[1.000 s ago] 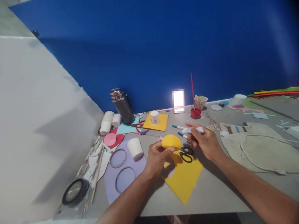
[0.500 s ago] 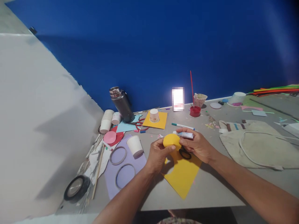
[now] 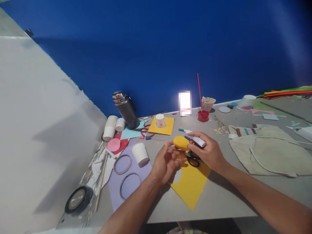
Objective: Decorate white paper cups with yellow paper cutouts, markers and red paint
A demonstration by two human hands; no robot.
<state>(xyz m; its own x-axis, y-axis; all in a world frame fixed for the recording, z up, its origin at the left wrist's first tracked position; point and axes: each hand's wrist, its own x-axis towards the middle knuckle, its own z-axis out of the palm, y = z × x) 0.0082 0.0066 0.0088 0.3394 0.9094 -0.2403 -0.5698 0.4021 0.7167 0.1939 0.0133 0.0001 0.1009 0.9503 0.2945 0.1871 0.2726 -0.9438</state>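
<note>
A: Hands first. Left hand [image 3: 165,161] cups the round yellow paper disc [image 3: 180,142] from below w/ fingers loosely curled, thumb near its edge; can't tell how firm the hold is. Right hand [image 3: 207,151] is closed around a small white glue tube w/ blue cap [image 3: 198,141], tip lying just at the disc's far edge.

B: Where's the disc exactly?

A: Lifted off the grey table [image 3: 219,198], between both hands, tilted so it looks like a flat oval. Directly under it: black-handled scissors [image 3: 193,159] lying on a yellow paper sheet w/ a round cut-out [image 3: 191,187].

B: So cutting's done?

A: Judging by the hole in the sheet and scissors set down, yes. Disc is out; glue tube is at it, but whether any glue is on yet can't be told. Sticking it onto something looks like what's left.

B: Surroundings?

A: Left side: white paper cup on its side [image 3: 139,153] on a lilac sheet w/ two ring outlines [image 3: 126,182], pink paper circle [image 3: 114,145], steel flask [image 3: 124,109], black tape roll [image 3: 78,199]. Far side: upturned printed paper cup [image 3: 160,121] on a small yellow square, red paint pot [image 3: 203,115]. Right: beige cloth bag [image 3: 273,152].
</note>
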